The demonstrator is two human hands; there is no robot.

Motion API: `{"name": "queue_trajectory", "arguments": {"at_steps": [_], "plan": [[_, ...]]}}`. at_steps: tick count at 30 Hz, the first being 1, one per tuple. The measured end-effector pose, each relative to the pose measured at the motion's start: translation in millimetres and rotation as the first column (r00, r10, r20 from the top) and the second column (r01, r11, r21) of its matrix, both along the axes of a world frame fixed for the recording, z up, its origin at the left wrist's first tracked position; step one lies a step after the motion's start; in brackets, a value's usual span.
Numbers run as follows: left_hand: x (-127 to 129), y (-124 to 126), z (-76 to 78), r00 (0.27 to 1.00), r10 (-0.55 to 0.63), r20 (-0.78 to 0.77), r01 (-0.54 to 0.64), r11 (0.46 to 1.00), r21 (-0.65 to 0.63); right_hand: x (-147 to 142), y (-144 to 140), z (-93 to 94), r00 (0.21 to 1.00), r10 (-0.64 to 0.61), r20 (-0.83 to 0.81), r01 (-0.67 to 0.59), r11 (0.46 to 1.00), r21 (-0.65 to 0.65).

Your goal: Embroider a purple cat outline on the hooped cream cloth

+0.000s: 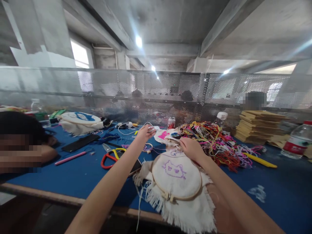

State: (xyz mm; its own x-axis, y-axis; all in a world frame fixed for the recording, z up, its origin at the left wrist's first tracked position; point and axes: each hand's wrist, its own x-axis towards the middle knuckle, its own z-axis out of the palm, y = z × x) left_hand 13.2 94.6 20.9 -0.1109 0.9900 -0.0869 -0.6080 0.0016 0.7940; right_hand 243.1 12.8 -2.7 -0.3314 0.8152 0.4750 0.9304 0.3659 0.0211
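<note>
- Cream fabric with frayed edges sits in a wooden embroidery hoop (177,177), lying at the near edge of the blue table (73,177), partly over your right forearm; purple cat outline stitched in the middle.
- Your right hand (191,149) rests on the far rim of the hoop, fingers curled down on the cloth; whether it pinches anything, cannot tell.
- Your left hand (145,132) is raised beyond the hoop, fingers pinched together, seems to hold something small and pale; too blurred to name it.
- Tangled pile of coloured embroidery threads (214,143) just right of your right hand, reds, yellows, pinks, spreading toward the right.
- Yellow tool (260,160) lies at the right edge of that pile.
- Red-and-yellow-handled scissors (112,156) lie left of your left forearm, flat on the table.
- Pink pen-like stick (71,157) further left; black phone (80,142) behind it.
- Second hoop with blue stitching (80,118) at the far left of the table.
- Red drink can (171,123) stands upright behind your hands.
- Stack of brown card sheets (259,126) far right; plastic bottle with red label (297,140) beside it at the frame edge.
- Another person (21,146) leans on the table at the left edge.
- Perforated metal screen (170,87) runs along the back of the table.
</note>
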Motion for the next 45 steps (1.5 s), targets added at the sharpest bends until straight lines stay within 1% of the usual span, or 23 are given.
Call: {"name": "queue_trajectory", "arguments": {"at_steps": [3, 5, 7, 16, 21, 26, 30, 32, 35, 37, 40, 43, 45], "plan": [[-11, -20, -16.8, 1.000, -0.025, -0.005, 0.025, 1.000, 0.007, 1, -4, -12.5, 0.999, 0.015, 0.053, -0.012, 0.999, -0.045], [-15, -27, -22.6, 1.000, -0.029, 0.002, 0.029, 1.000, 0.012, -1, -3, -18.7, 0.998, 0.010, 0.064, -0.006, 0.998, -0.068], [-15, -29, -24.6, 0.999, -0.037, 0.011, 0.037, 0.999, 0.013, -3, -2, -23.2, 0.998, 0.010, 0.061, -0.006, 0.997, -0.077], [-15, -26, -19.2, 0.994, -0.076, 0.084, 0.074, 0.997, 0.017, -5, -6, -36.1, 1.000, 0.003, 0.010, -0.002, 0.994, -0.108], [-16, -26, -15.0, 0.988, -0.089, 0.123, 0.088, 0.996, 0.007, -9, -8, -36.2, 1.000, -0.019, 0.014, 0.021, 0.991, -0.136], [-11, -30, -10.4, 0.982, -0.118, 0.145, 0.114, 0.993, 0.033, -11, -9, -35.9, 0.999, -0.025, 0.036, 0.030, 0.989, -0.145], [-8, -34, -8.2, 0.984, -0.142, 0.104, 0.135, 0.988, 0.072, -11, -7, -37.7, 0.999, -0.024, 0.040, 0.030, 0.988, -0.151], [-8, -36, -7.7, 0.992, -0.113, 0.061, 0.106, 0.989, 0.107, -10, -7, -36.5, 0.999, -0.033, 0.032, 0.038, 0.989, -0.144], [-8, -40, -7.4, 0.999, -0.039, -0.008, 0.040, 0.988, 0.146, -7, -10, -31.0, 0.999, -0.048, 0.011, 0.049, 0.991, -0.121], [-6, -42, -7.8, 0.999, -0.011, -0.040, 0.016, 0.989, 0.147, -5, -12, -26.8, 0.998, -0.057, -0.010, 0.055, 0.993, -0.104], [-3, -44, -9.3, 0.998, -0.014, -0.061, 0.022, 0.991, 0.131, -3, -15, -23.5, 0.997, -0.063, -0.044, 0.059, 0.995, -0.081], [2, -46, -11.5, 0.997, -0.026, -0.072, 0.035, 0.991, 0.126, -2, -15, -24.7, 0.997, -0.048, -0.068, 0.044, 0.998, -0.055], [7, -48, -12.9, 0.996, -0.042, -0.079, 0.052, 0.991, 0.126, -4, -15, -26.2, 0.996, -0.014, -0.083, 0.013, 1.000, -0.014]]}}
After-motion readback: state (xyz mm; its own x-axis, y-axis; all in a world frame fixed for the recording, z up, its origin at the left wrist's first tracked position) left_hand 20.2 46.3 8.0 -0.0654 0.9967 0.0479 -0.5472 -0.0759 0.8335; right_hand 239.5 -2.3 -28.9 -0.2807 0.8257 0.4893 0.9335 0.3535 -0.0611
